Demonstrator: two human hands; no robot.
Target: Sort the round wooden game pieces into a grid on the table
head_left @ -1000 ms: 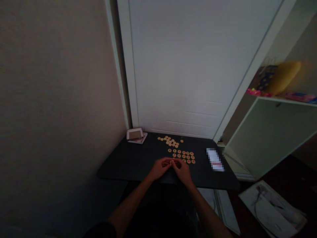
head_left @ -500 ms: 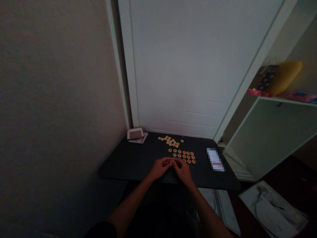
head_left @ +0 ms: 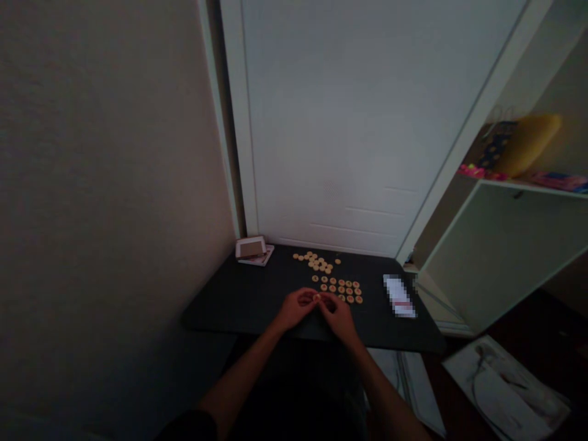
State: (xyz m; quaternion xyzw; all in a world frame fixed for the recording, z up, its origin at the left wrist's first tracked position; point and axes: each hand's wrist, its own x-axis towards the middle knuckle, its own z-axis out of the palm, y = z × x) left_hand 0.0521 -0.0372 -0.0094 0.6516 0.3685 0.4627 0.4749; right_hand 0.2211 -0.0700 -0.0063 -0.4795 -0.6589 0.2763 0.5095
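Note:
My left hand (head_left: 296, 308) and my right hand (head_left: 337, 311) meet over the front of the dark table (head_left: 229, 306). Between their fingertips is one round xiangqi piece (head_left: 316, 297), pale wood, pinched from both sides. Just beyond my right hand, several xiangqi pieces (head_left: 341, 290) with coloured marks lie face up in rows; my fingers may hide part of the nearest row. Farther back is a loose cluster of pale pieces (head_left: 316, 263) without visible marks. A single piece (head_left: 338, 261) lies apart to the right of that cluster.
An open box (head_left: 252, 248) stands at the back left corner of the table. On the right lies a phone-like bright object (head_left: 399, 296), pixelated. A white door panel (head_left: 331, 122) rises behind the table, and a wall (head_left: 114, 184) is at left. Flat panels (head_left: 509, 386) lie on the floor at right.
The fingers have shifted slightly around the piece, which now shows a reddish mark. Both hands stay in nearly the same place, and the pieces on the table have not moved.

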